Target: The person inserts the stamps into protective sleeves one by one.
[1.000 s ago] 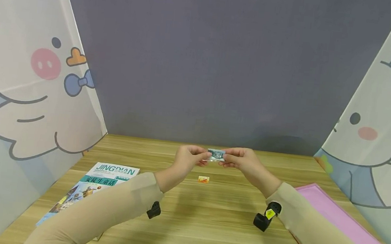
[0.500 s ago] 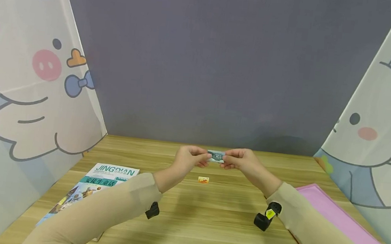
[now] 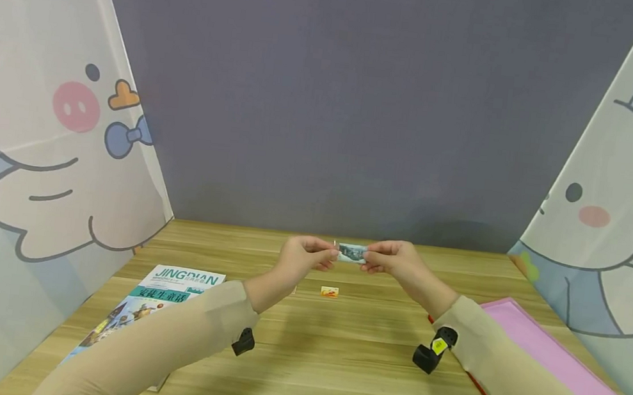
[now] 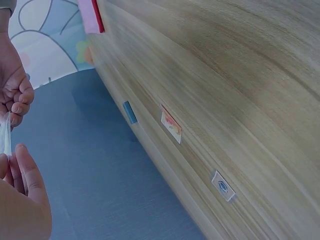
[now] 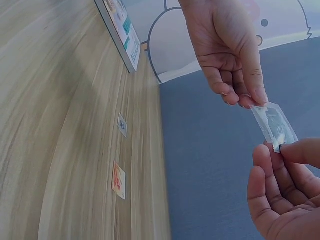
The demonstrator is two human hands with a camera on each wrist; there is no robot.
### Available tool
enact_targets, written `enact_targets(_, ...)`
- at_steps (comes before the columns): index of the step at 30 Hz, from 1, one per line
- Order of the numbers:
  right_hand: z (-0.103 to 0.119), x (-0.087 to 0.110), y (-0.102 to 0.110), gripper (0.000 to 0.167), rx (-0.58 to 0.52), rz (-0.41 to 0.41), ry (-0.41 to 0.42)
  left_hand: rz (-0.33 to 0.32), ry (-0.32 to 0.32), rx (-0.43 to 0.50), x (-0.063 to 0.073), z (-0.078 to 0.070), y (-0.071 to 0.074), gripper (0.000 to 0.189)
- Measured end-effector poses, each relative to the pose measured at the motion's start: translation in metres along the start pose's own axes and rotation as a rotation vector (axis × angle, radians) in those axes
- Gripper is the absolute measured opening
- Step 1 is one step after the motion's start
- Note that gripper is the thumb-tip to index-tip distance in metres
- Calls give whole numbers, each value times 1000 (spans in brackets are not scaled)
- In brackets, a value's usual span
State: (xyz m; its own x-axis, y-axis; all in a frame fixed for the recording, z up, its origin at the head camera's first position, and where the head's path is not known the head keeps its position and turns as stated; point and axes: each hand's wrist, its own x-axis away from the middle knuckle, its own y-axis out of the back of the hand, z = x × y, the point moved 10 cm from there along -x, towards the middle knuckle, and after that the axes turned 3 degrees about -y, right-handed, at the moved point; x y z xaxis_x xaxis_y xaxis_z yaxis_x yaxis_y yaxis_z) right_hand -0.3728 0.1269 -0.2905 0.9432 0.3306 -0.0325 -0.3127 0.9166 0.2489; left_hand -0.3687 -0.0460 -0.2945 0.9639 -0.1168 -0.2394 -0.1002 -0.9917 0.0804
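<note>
Both hands hold a small clear plastic sleeve [image 3: 352, 253] with a grey-green picture in it, raised over the far part of the table. My left hand [image 3: 303, 257] pinches its left end between thumb and fingers. At the right end, my right hand [image 3: 398, 264] pinches it with the thumb on the near face. The right wrist view shows the see-through sleeve [image 5: 275, 124] stretched between the left hand [image 5: 227, 50] above and the right hand [image 5: 285, 195] below. In the left wrist view it appears only as a thin pale edge.
A small orange-and-yellow picture card [image 3: 329, 292] lies on the wooden table [image 3: 333, 367]. In the left wrist view, a small white piece with a blue mark [image 4: 223, 186] and a blue piece [image 4: 130, 112] lie nearby. A book [image 3: 167, 291] lies left; a pink, red-edged folder [image 3: 554, 364] lies right.
My left hand has shifted slightly left, and more of the sleeve's picture shows between the hands. An edge of a small piece now shows beside the left wrist. The right hand has barely moved.
</note>
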Motion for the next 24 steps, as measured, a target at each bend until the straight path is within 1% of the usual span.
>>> enact_targets(6, -1, 0, 2, 27, -3, -25, -18, -18, 9, -9, 0, 2, 0, 20)
enact_targets(11, -2, 0, 2, 26, 2, -22, -16, -23, 10, -8, 1, 1, 0, 17)
enact_targets(17, -3, -2, 2, 26, 11, -15, -13, -21, 9, -13, 2, 1, 0, 13)
enact_targets(24, -3, -2, 3, 25, 37, -17, -22, -9, 4, -13, 2, 2, -2, 13)
